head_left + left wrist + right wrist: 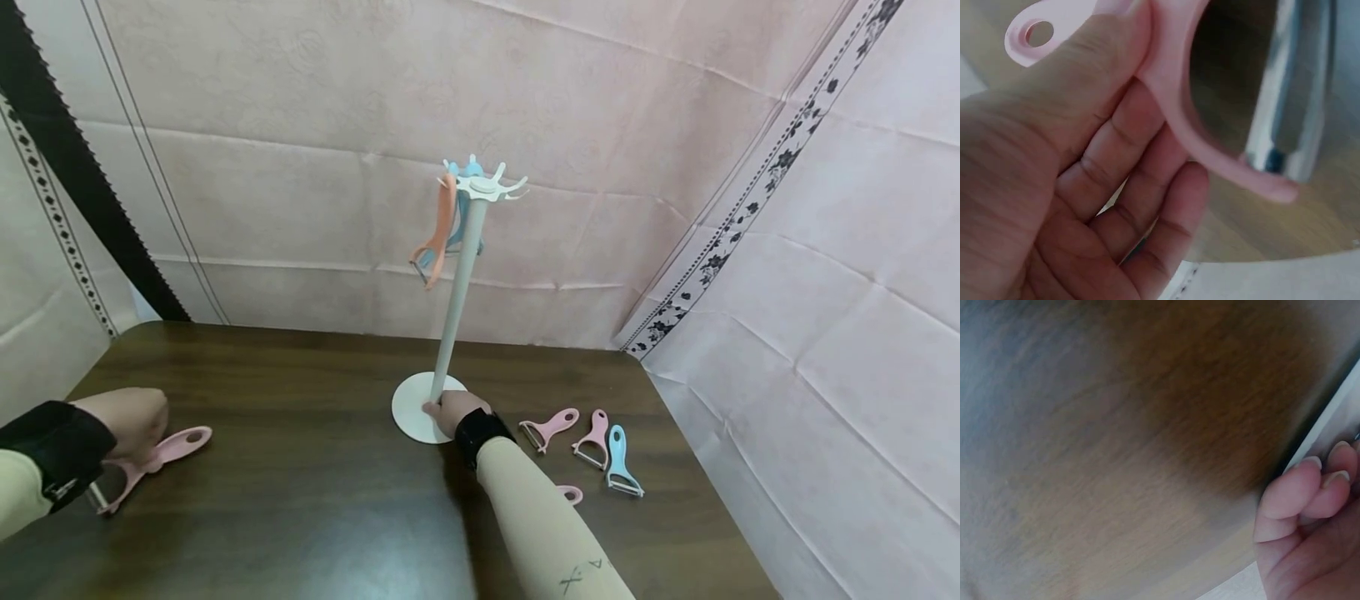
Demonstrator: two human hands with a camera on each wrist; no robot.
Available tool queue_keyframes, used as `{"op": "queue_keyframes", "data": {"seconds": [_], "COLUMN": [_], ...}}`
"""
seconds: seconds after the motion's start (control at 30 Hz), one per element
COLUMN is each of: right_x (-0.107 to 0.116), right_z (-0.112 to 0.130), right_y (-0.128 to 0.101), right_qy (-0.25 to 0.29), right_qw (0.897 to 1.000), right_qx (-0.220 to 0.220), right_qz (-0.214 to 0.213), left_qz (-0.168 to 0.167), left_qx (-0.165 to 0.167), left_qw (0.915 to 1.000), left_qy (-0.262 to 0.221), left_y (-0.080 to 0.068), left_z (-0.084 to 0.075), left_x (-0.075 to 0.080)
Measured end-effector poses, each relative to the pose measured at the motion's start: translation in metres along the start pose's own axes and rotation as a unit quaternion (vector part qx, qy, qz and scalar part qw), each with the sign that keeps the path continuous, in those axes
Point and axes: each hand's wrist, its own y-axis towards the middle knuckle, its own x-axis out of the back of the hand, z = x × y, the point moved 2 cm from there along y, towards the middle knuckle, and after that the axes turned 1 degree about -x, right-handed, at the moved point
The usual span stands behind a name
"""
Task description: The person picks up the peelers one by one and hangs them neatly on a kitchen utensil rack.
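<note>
Filling the corner: dark wooden table (300, 517); pink draped walls (600, 108)

Curled fingers (1297, 487) beside white stand base (1329, 425), dark wooden table (1116, 456).

A faint dark marking, possibly reading "X A", is seen on the right forearm sleeve (581, 573). A small pale mark on the left wristband (63, 487) cannot be read.
</note>
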Motion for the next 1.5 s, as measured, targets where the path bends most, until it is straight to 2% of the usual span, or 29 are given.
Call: {"op": "queue_keyframes", "data": {"seconds": [0.13, 0.33, 0.5, 0.73, 0.9, 1.1, 1.23, 1.37, 1.5], "right_x": [-0.002, -0.001, 0.000, 0.001, 0.004, 0.008, 0.008, 0.007, 0.004], "right_z": [0.000, 0.002, 0.004, 0.003, 0.003, 0.005, 0.005, 0.004, 0.004], "right_y": [0.002, 0.000, 0.000, -0.002, -0.005, -0.010, -0.010, -0.008, -0.007], "right_qy": [0.001, -0.006, -0.007, -0.009, -0.014, -0.014, -0.014, -0.013, -0.012], "right_qw": [1.000, 1.000, 1.000, 1.000, 1.000, 1.000, 1.000, 1.000, 1.000], "right_qx": [0.004, 0.002, 0.010, 0.013, 0.012, 0.012, 0.011, 0.011, 0.018], "right_qz": [-0.005, -0.004, -0.012, -0.008, -0.006, -0.006, -0.005, -0.005, -0.008], "left_qz": [-0.010, -0.021, -0.060, -0.093, -0.140, -0.194, -0.224, -0.231, -0.235], "left_qx": [0.004, -0.032, -0.059, -0.043, -0.035, -0.046, -0.068, -0.102, -0.111], "left_qw": [0.9985, 0.9958, 0.9928, 0.9896, 0.9847, 0.9702, 0.9558, 0.9394, 0.9299], "left_qy": [-0.053, -0.083, -0.085, -0.101, -0.097, -0.137, -0.177, -0.232, -0.260], "left_y": [0.006, 0.015, 0.021, 0.023, 0.026, 0.026, 0.027, 0.028, 0.025], "left_z": [-0.017, -0.048, -0.068, -0.081, -0.094, -0.120, -0.139, -0.156, -0.170], "left_x": [0.015, 0.037, 0.060, 0.087, 0.105, 0.125, 0.136, 0.147, 0.155]}}
